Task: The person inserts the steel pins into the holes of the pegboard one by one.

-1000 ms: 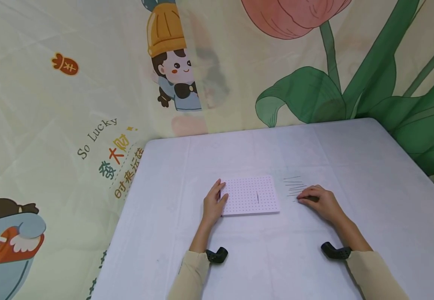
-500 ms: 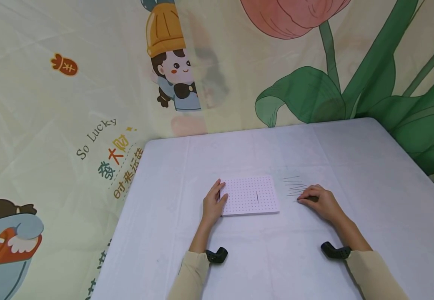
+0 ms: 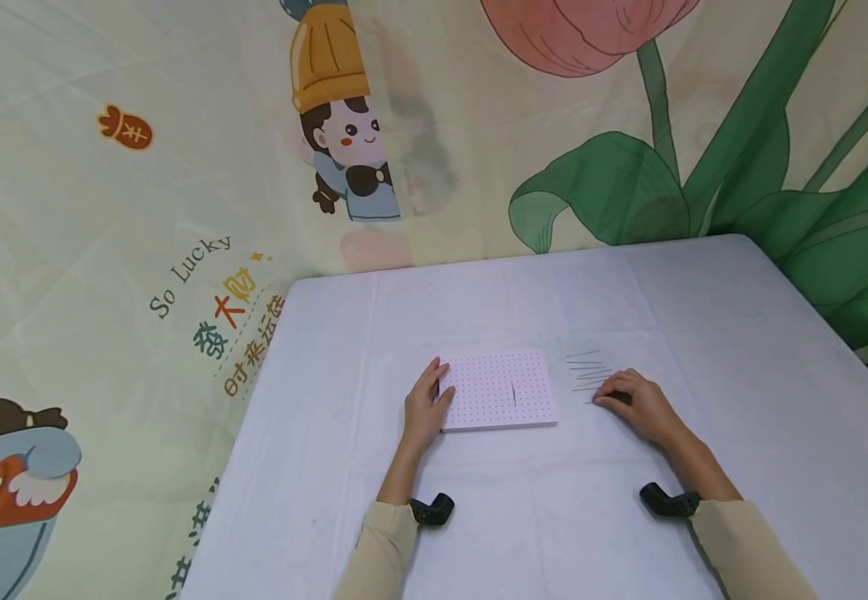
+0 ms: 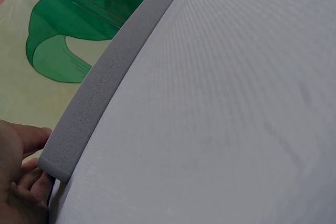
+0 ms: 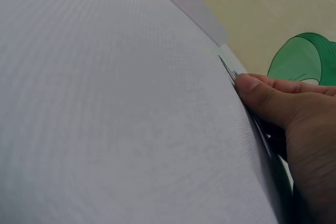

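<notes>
1 pale board (image 3: pixel 482 408), lower centre, left edge touched by the left hand (image 3: pixel 424 408), fingers wide; too light a press might let it slide. Dark stick (image 3: pixel 514 394) on it. Right hand (image 3: pixel 639 404), right of centre: fingers narrow, apparently pinching the lowest loose stick (image 3: pixel 589 403); being thin, it could slip. Versus earlier frame: hands unmoved, view drifted slightly.

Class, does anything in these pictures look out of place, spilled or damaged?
Nothing looks spilled or damaged around the pegboard or the thin dark sticks. The cartoon figure behind looks odd: its picture-right side is cut off straight.
</notes>
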A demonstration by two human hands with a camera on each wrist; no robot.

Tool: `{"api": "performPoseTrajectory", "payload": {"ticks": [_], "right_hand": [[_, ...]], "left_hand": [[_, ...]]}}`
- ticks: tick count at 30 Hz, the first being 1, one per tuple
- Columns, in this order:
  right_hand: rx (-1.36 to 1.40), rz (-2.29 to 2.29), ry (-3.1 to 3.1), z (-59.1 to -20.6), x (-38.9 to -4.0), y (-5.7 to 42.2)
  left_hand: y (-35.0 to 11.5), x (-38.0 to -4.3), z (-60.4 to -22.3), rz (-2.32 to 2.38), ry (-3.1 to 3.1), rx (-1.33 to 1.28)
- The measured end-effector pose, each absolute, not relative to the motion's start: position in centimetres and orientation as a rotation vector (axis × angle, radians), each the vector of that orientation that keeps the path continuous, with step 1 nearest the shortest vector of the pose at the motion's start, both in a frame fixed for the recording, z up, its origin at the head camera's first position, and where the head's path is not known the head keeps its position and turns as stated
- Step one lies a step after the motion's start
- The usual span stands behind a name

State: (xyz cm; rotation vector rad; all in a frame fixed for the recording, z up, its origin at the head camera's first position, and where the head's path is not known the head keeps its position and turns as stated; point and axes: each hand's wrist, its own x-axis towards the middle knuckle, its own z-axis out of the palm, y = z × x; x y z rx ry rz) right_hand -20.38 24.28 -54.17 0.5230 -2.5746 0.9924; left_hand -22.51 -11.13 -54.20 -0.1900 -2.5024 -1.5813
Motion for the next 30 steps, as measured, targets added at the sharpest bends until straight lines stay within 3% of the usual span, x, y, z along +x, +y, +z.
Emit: {"api": "performPoseTrajectory", "payload": {"ticks": [11, 25, 30], "right_hand": [[0.487, 1.181, -2.492, -53.6, -20.8, 22.9], [0.501, 1.541, -2.364, -52.0, -23.3, 17.2], [0.485, 1.638, -2.341, -49.9, -22.5, 15.0]], "left_hand": [[-11.4, -22.5, -54.3, -1.573, -2.489, -0.21], [-11.3, -22.6, -54.0, -1.629, -2.479, -0.235], [-11.4, -22.6, -54.0, -1.631, -2.475, -0.241]]}}
